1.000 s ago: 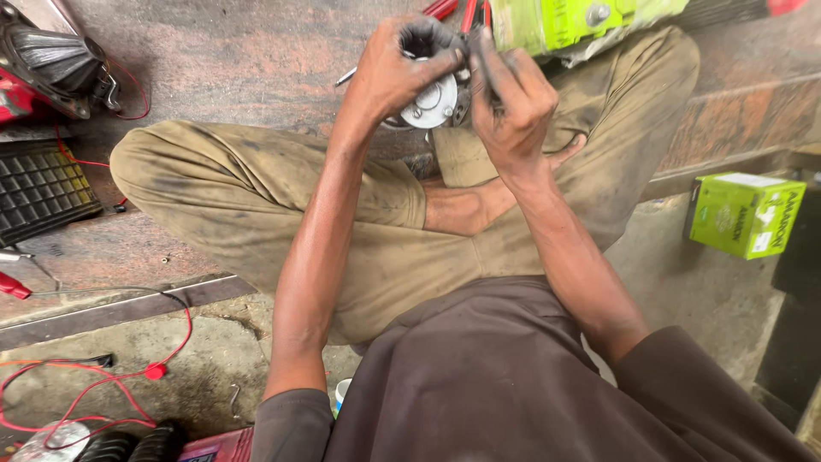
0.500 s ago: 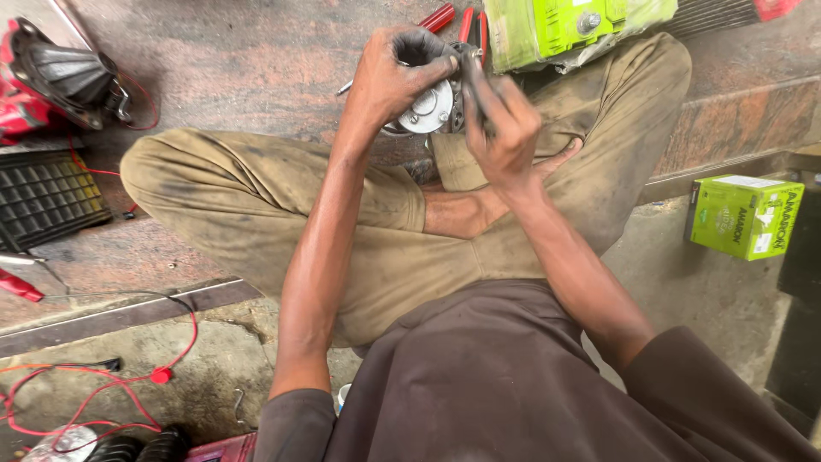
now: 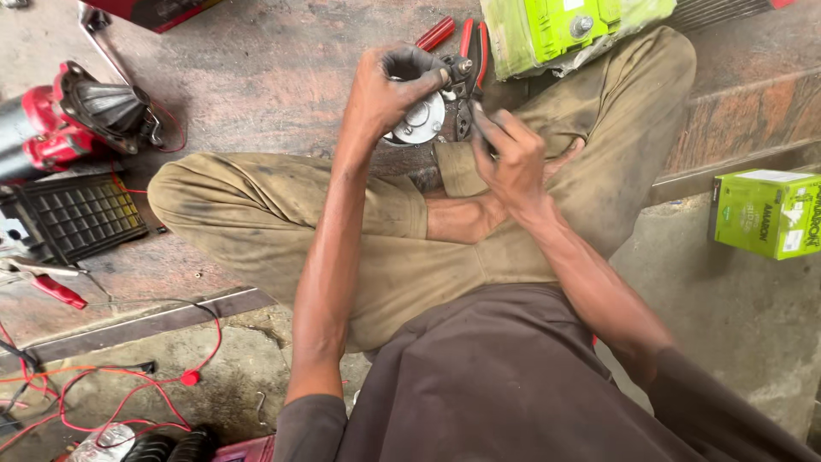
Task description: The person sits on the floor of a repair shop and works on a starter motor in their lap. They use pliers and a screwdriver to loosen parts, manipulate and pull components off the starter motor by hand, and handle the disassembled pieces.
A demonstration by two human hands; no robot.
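Clearly our left hand (image 3: 389, 85) wraps its fingers around a small round metal motor part (image 3: 421, 121), held up over our crossed legs so the right hand (image 3: 509, 158) can pinch a dark piece at its edge; red-handled pliers (image 3: 470, 43) lie just beyond; a lime-green box (image 3: 765, 212) sits well apart on the right; a green wrapped package (image 3: 569, 30) rests by our knee.

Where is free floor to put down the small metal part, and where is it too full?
Free: stone floor between red motor and left hand; concrete below green box. Crowded: red wires, black grille, pliers.
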